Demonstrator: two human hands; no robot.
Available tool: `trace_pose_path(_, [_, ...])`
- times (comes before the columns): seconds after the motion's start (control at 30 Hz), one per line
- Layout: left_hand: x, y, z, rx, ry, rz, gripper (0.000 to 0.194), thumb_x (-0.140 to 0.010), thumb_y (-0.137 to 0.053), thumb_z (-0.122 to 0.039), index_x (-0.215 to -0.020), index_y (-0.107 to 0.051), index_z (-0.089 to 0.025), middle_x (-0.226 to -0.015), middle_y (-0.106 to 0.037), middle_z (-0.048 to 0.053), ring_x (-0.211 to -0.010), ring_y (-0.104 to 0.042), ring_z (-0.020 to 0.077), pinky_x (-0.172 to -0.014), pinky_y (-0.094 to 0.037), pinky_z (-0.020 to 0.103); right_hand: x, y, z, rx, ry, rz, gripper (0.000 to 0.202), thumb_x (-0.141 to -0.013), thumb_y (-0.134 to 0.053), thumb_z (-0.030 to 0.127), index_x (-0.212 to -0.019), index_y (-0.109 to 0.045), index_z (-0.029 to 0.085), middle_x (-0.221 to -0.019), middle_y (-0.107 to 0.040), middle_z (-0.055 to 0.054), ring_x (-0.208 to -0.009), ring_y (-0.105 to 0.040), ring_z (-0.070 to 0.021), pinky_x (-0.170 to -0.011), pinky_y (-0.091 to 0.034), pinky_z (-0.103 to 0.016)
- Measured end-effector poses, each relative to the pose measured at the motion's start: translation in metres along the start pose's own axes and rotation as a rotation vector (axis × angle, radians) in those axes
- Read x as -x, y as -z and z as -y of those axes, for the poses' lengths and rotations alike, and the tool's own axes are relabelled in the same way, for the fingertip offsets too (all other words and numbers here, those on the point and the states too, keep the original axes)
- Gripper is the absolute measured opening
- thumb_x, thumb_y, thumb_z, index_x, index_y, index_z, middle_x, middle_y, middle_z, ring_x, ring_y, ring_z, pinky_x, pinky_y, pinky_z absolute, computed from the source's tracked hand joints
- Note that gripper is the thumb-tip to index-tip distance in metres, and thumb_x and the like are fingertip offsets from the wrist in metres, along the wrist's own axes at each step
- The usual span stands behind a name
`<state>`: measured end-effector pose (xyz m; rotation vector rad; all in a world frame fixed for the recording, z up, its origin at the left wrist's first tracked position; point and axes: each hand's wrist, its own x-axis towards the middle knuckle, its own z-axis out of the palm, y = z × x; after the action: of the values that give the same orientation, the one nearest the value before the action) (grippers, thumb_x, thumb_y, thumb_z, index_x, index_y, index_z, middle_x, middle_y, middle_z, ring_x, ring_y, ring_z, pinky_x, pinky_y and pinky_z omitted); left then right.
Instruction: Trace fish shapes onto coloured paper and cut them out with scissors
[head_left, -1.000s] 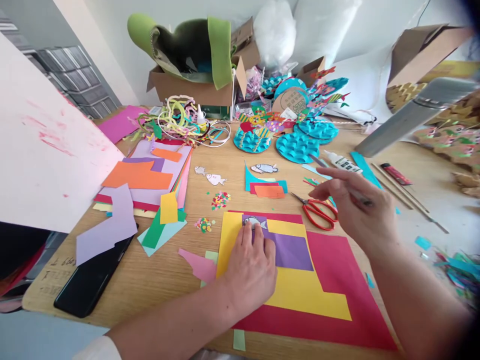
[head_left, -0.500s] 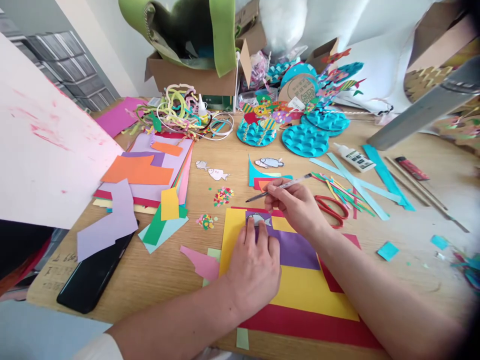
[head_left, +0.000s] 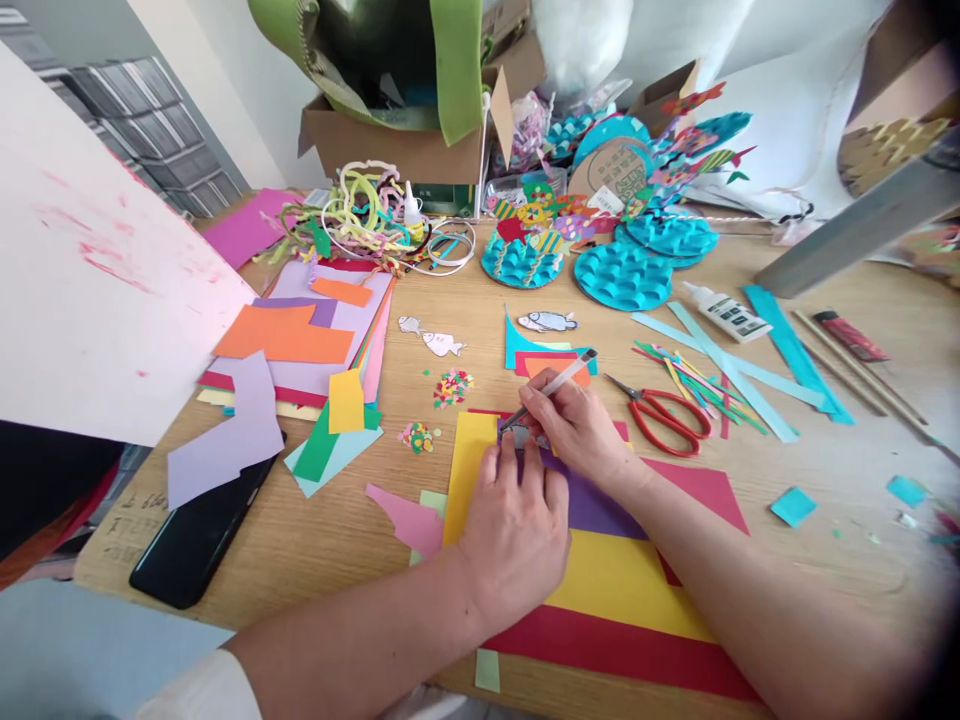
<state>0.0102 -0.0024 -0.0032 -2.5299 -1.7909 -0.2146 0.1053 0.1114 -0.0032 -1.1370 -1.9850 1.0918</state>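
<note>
My left hand [head_left: 516, 530] lies with fingers stretched forward, their tips pressing a small grey paper fish [head_left: 519, 434] onto purple paper [head_left: 604, 508]. Pinched in my right hand [head_left: 574, 420] is a slim clear-barrelled pen [head_left: 561, 378], its tip down at the upper edge of that fish. Fingers partly cover the fish. Beneath the purple piece are a yellow sheet [head_left: 622, 580] and a dark red sheet [head_left: 615, 652]. Red-handled scissors [head_left: 670, 420] lie beside my right wrist. Beyond my hands rest a blue-grey paper fish [head_left: 549, 321] and a white paper fish [head_left: 442, 344].
Left are a black phone [head_left: 196, 545], lilac paper scraps [head_left: 255, 410] and stacked coloured sheets [head_left: 300, 375]. Paper strips [head_left: 735, 370], a white glue bottle [head_left: 727, 312] and a grey post [head_left: 855, 225] stand right. Blue scalloped discs [head_left: 622, 278] and a cardboard box [head_left: 390, 150] sit behind.
My right hand has moved down and left, bringing the pen tip onto the fish. My left hand stays on the fish. The whole view has shifted slightly.
</note>
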Motion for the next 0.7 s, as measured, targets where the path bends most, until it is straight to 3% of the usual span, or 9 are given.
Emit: trace_pose_path(0.7, [-0.0003, 0.0009, 0.0011, 0.001, 0.004, -0.009, 0.028, -0.09, -0.046, -0.022, -0.109, -0.057, -0.006, -0.125, -0.058, 0.025, -0.126, -0.049, 0.0393, -0.1, -0.038, 0.05, -0.0011, -0.0027, -0.0014, 0.04, 0.036, 0.024, 0.028, -0.094, -0.044, 0.039, -0.075, -0.048, 0.02, -0.061, -0.054, 0.001, -0.052, -0.051, -0.0124, -0.054, -0.042, -0.025])
